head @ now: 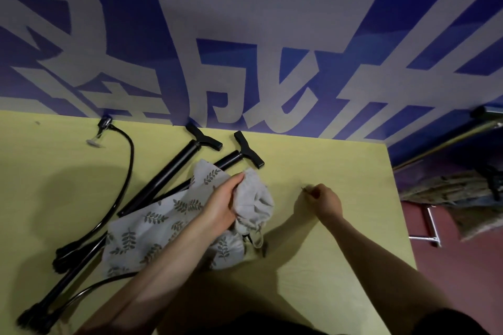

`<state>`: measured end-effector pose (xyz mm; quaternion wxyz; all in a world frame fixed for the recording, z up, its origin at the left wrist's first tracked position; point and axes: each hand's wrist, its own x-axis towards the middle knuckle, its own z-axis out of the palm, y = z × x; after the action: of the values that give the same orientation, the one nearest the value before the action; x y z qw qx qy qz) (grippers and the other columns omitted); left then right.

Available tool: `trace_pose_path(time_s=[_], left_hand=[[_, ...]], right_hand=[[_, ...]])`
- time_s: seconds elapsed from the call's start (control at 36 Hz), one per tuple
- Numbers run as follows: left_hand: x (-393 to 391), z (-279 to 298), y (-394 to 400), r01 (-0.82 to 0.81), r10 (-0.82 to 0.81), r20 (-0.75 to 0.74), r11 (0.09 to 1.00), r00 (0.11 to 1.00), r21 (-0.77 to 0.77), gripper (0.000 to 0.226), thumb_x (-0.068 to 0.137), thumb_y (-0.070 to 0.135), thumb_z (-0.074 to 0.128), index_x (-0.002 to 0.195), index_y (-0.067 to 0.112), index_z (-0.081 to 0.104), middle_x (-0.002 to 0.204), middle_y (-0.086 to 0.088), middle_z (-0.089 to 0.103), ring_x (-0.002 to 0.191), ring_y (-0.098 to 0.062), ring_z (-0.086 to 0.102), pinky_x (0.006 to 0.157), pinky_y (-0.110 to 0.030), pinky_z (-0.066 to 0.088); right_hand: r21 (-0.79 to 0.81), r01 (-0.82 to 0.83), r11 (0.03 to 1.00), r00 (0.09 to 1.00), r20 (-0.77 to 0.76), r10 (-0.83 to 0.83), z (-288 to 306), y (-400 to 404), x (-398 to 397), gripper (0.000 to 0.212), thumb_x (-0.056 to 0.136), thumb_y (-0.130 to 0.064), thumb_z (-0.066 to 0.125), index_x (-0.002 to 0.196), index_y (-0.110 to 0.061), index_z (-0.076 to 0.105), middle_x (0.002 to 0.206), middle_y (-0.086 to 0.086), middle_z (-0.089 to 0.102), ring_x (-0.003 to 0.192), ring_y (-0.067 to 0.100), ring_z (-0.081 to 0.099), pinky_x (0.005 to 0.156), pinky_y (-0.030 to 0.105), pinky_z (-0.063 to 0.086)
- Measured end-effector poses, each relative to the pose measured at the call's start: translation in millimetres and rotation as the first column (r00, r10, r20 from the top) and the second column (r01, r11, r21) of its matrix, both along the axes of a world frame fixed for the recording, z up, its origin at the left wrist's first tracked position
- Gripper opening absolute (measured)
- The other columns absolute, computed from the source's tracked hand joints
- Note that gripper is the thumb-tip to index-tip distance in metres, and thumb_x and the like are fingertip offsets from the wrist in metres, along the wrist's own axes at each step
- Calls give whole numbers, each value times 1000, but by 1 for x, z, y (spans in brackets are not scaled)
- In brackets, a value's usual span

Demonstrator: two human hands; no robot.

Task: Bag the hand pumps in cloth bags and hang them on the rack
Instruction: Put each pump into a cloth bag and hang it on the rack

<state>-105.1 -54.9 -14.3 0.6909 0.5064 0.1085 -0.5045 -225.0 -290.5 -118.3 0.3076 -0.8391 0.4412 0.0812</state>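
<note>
While our left hand [220, 207] grips the bunched bag [174, 223], one pump [227, 162] pokes out beneath; our right hand [322, 200] pinches something tiny.

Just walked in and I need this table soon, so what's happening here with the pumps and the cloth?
A person is working at a yellow table. The left hand grips a bunched grey cloth bag above a leaf-print cloth bag. The right hand is curled, apparently pinching something small, too small to tell. Two black hand pumps lie on the table, partly under the cloth, neither visibly bagged yet.
</note>
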Motion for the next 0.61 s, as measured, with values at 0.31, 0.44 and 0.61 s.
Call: trace_pose_path(time_s=[0.31,0.44,0.61], left_hand=[[-6,-16,9,5,-4,-39,999,999,38,42,97,35,44,125,8,61,123,-13,66,116,-27,61,104,-43,43],[-2,-3,18,-24,23,36,1000,999,9,40,102,32,36,120,8,62,119,-14,68,111,-25,64,94,-39,48],[-10,12,26,-102,102,18,995,995,-7,39,100,31,41,122,5,59,122,-15,66,107,-20,65,86,-32,50]], right_hand=[[-152,-270,951,961,-106,256,-2,-4,-1,23,96,-30,48,84,-11,55,86,11,63,74,28,55,61,31,38],[-51,-74,996,986,146,81,5,1,-7,18,92,-23,57,81,-9,60,76,5,61,72,24,55,63,35,44],[266,73,961,833,513,-205,65,68,-12,20,97,-6,48,78,-12,50,72,4,54,67,16,51,61,28,42]])
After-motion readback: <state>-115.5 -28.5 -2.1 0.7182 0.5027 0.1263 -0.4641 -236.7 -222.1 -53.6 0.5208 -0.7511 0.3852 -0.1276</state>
